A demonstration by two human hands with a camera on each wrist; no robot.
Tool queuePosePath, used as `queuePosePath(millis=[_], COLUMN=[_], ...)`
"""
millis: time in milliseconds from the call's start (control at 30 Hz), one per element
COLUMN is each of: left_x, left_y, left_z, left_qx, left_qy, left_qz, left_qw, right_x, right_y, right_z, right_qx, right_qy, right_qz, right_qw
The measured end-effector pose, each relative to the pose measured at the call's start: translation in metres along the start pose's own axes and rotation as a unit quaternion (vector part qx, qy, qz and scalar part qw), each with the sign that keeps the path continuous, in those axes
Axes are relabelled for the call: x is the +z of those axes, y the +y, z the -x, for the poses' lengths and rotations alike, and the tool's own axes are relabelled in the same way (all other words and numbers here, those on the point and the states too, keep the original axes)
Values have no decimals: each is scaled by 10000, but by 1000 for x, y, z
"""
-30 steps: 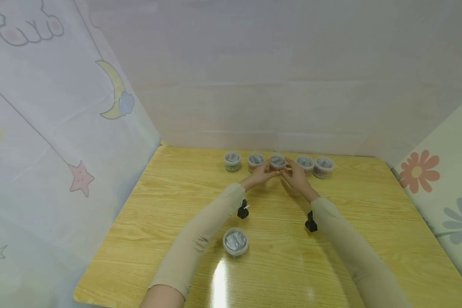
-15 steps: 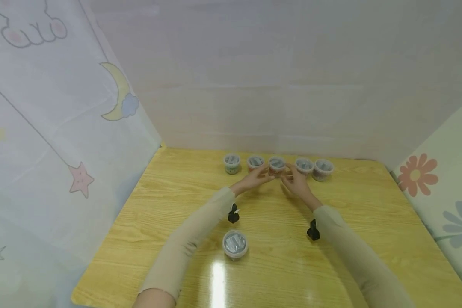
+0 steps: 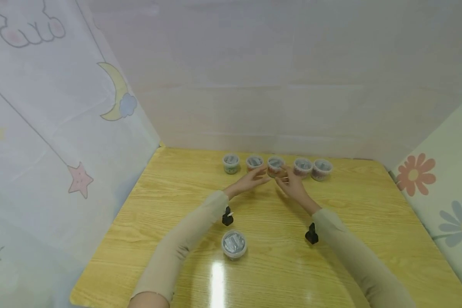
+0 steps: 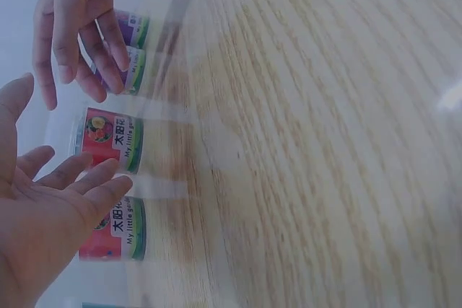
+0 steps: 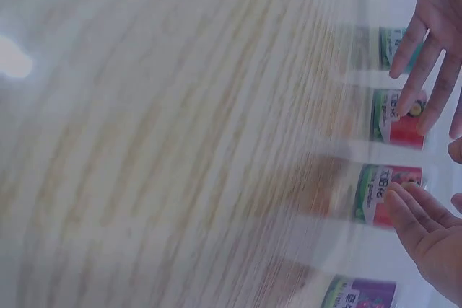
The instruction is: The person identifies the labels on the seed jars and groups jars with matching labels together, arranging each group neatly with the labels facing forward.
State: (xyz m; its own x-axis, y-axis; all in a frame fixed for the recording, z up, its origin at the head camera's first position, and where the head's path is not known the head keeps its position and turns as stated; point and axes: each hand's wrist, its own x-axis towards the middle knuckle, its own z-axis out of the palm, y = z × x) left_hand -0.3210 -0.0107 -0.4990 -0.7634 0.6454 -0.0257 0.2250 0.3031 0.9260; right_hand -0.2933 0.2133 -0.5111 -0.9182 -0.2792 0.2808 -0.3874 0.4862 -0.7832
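Observation:
A small clear-lidded tub (image 3: 275,161) with a red label stands in the middle of a row of tubs at the back of the table. My left hand (image 3: 249,181) is at its left, fingers spread and holding nothing. Those fingers overlap the neighbouring red tub (image 4: 119,230) in the left wrist view. My right hand (image 3: 294,185) is at the middle tub's right side, fingers extended. In the right wrist view, the right fingertips (image 5: 395,196) lie right at the front of its red label (image 5: 377,210). Grey packets show through the lids.
A green-labelled tub (image 3: 231,164) stands at the row's left end. Two purple-labelled tubs, one inner (image 3: 302,167) and one outer (image 3: 322,169), are at its right. Another tub (image 3: 234,245) sits near the front of the wooden table (image 3: 269,273), beside my left forearm. A pale curtain hangs behind.
The middle tub has come slightly toward me, into line with the others. My left hand has drawn back to the left, off the tub. My right hand has loosened and stays beside it.

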Motion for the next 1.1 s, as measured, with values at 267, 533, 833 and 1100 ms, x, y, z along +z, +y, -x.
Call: queuePosePath(millis=[267, 533, 833, 1100], left_x=[-3, -8, -14, -14], left_y=[-8, -6, -7, -6], left_z=[7, 18, 27, 39], left_qx=[34, 59, 240, 222], left_qy=[18, 59, -91, -194], left_qz=[-331, -477, -629, -562], left_qw=[9994, 9988, 9977, 9980], right_x=[4, 7, 14, 19], right_y=[-5, -18, -29, -35], right_z=[3, 7, 11, 16], right_qx=[-165, -357, -280, -331], right_qy=[63, -4, -231, -237], right_qz=[68, 31, -186, -53], right_qw=[9998, 9994, 9992, 9992])
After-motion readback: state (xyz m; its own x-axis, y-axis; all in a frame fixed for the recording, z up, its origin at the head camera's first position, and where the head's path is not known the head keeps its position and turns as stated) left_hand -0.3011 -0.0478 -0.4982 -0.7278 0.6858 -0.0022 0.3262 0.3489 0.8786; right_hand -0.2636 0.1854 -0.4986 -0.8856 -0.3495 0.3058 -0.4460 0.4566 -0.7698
